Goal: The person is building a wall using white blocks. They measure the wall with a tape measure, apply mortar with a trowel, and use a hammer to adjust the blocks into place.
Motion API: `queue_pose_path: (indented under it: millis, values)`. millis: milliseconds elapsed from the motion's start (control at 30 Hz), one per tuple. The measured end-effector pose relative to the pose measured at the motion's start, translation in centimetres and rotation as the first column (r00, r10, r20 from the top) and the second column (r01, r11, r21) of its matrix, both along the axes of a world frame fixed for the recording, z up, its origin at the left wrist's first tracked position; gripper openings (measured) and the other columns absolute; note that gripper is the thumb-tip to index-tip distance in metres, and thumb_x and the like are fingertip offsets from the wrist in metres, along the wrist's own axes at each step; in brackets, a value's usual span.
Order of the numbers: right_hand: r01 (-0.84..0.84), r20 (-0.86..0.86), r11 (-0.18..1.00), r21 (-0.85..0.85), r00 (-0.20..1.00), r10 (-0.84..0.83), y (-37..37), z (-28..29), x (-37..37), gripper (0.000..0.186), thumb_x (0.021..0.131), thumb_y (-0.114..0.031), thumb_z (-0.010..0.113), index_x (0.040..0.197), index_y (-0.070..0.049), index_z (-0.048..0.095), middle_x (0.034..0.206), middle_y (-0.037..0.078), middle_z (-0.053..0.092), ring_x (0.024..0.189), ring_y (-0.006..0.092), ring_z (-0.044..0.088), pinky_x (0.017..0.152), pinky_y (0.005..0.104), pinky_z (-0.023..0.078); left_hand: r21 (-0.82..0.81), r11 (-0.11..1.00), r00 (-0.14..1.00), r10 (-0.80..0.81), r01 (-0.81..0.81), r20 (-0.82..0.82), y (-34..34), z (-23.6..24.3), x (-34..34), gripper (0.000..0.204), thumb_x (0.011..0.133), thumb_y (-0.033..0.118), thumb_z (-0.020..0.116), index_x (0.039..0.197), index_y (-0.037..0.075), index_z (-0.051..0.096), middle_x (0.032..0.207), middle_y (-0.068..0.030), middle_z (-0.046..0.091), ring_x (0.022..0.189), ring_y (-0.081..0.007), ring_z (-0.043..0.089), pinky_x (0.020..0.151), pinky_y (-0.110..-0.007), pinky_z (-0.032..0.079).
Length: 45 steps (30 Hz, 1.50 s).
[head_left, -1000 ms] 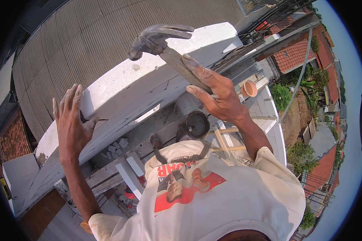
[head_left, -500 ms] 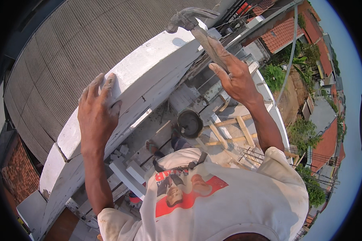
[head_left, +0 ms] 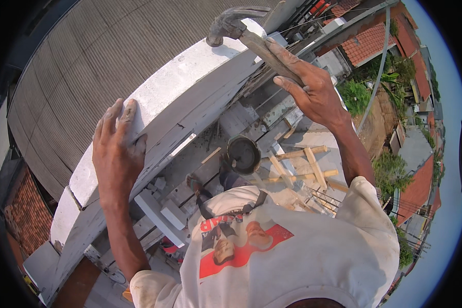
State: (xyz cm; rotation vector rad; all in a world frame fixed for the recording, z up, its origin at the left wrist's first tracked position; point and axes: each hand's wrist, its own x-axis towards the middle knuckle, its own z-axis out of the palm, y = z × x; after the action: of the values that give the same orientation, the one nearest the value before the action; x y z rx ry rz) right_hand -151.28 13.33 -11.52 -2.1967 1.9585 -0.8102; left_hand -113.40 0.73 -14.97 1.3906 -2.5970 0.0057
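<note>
My right hand (head_left: pixel 315 92) is closed round the wooden handle of a claw hammer (head_left: pixel 272 56). The steel head is over the far end of a white block (head_left: pixel 179 77) on top of the wall, its shadow falling close beneath the striking face. I cannot tell whether the face touches the block. Nearer to me, my left hand (head_left: pixel 118 154) lies on the same course of blocks, fingers stretched over the top and thumb against the near edge. Grey dust coats the fingers of both hands. A joint gap shows in the blocks to the left.
Beyond the wall spreads a grey corrugated roof (head_left: pixel 97 66). Below me, a round dark bucket (head_left: pixel 243 155) with grey mix stands near my feet. Nailed timber (head_left: pixel 315 169) lies to its right, and loose white blocks (head_left: pixel 174 214) to the left. Tiled roofs and trees are far right.
The hammer head has come slightly down and left, closer to the block and its own shadow. My left hand keeps its place on the wall, while the whole view has shifted a little.
</note>
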Motion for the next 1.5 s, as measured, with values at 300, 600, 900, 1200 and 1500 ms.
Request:
queue_pose_path:
  millis: [300,600,900,1200,1500]
  values:
    - [0.054,-0.071,0.997,0.052,0.996,-0.051,1.0,-1.1,-2.0,0.06,0.099,-0.012,0.069,0.154,-0.006,0.047,0.136,0.021,0.067,0.118,0.0349,0.07,0.097,0.0411,0.056,-0.021,1.0,0.999,-0.018,0.018,-0.033,-0.3,-0.5,0.3,0.072,0.078,0.014,0.088,0.144,0.025,0.062,0.151,-0.004,0.057,0.139,-0.0295,0.054,0.115,-0.046,0.051]
    - [-0.02,0.011,0.999,0.044,1.0,0.019,0.1,0.2,-1.7,0.057,0.101,-0.01,0.066,0.155,-0.004,0.046,0.139,0.021,0.065,0.119,0.033,0.07,0.098,0.0399,0.056,0.01,1.0,0.997,-0.021,0.022,-0.078,-0.2,0.2,0.1,0.066,0.079,0.014,0.089,0.14,0.02,0.066,0.151,-0.0065,0.057,0.136,-0.0303,0.057,0.111,-0.047,0.055]
    - [0.05,-0.049,0.996,0.078,0.998,-0.047,0.7,-0.2,-2.7,0.058,0.099,-0.015,0.068,0.154,-0.012,0.05,0.134,0.023,0.067,0.117,0.0375,0.069,0.097,0.0442,0.056,0.001,1.0,0.999,0.003,-0.002,-0.048,0.0,-0.2,0.1,0.067,0.079,0.014,0.088,0.142,0.021,0.065,0.151,-0.0066,0.056,0.137,-0.0306,0.056,0.112,-0.047,0.054]
    - [0.079,-0.074,0.995,0.055,0.994,-0.075,1.7,-1.4,-3.8,0.051,0.099,-0.022,0.068,0.147,-0.009,0.055,0.111,0.021,0.073,0.095,0.0385,0.072,0.086,0.0467,0.058,0.051,0.998,0.999,0.048,-0.047,-0.021,0.6,0.7,-0.2,0.076,0.078,0.01,0.087,0.147,0.025,0.059,0.153,-0.0039,0.054,0.14,-0.0281,0.053,0.116,-0.045,0.052]
    - [0.396,0.528,0.882,0.255,0.707,-0.47,11.4,-16.8,2.0,0.046,0.092,-0.018,0.071,0.135,-0.004,0.062,0.103,0.018,0.072,0.083,0.0291,0.072,0.081,0.0418,0.056,-0.207,0.975,0.995,-0.092,0.085,-0.025,2.1,-0.1,-3.4,0.083,0.079,0.006,0.085,0.153,0.025,0.052,0.157,-0.0047,0.05,0.146,-0.0296,0.047,0.125,-0.058,0.035]
